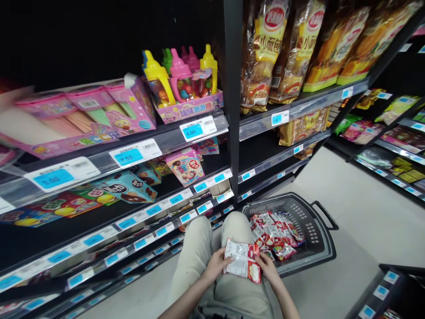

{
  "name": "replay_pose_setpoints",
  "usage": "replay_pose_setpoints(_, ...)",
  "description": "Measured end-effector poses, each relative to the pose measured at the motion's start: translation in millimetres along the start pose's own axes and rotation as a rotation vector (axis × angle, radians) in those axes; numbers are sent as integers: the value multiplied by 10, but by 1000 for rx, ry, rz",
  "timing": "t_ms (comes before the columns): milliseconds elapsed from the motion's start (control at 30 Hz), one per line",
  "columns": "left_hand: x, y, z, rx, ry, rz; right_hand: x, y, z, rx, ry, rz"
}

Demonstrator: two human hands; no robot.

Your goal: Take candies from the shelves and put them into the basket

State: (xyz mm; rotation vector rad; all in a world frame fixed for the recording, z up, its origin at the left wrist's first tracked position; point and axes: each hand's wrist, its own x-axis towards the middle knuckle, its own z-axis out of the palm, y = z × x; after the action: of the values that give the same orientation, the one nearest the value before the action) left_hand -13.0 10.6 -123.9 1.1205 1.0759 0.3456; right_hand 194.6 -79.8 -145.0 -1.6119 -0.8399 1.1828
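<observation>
Above my lap, a red and white snack packet (243, 261) is stretched between my two hands, its printed side facing up. My left hand (216, 266) is closed on the packet's left edge. At the opposite edge, my right hand (266, 267) grips it with the thumb on top. Just right of my knees, a dark grey shopping basket (320, 241) stands on the floor. Inside lie several red and white snack packets (277, 232), heaped toward its near left part.
Price-tagged shelves (172, 144) rise in front and to the left, with pink candy boxes (86, 117) and bottle-shaped candy containers (182, 79). Bagged bread (265, 57) stands upper right. Pale floor tiles (358, 208) run past the basket toward another shelf (392, 155). A low rack corner (385, 288) juts in lower right.
</observation>
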Motion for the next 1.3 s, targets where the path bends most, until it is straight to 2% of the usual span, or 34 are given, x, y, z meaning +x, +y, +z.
replay_pose_setpoints(167,39,-43,40,-152,60,-11,-208,-198,-101,197,-126,27)
replay_pose_setpoints(267,41,-63,61,-230,85,-55,-256,-237,-59,261,-70,51)
replay_pose_setpoints(433,18,-32,70,-260,62,-64,-208,-153,23,227,52,46)
replay_pose_setpoints(767,-3,3,59,-289,36,-61,-196,-162,21,271,90,79)
replay_pose_setpoints(1067,-34,60,71,-290,48,-87,-154,-125,84,316,216,147)
replay_pose_setpoints(1167,-37,76,83,-304,46,-88,-159,-194,74,331,196,137)
replay_pose_setpoints(1300,-52,116,102,-278,59,-95,-191,-288,38,367,105,125)
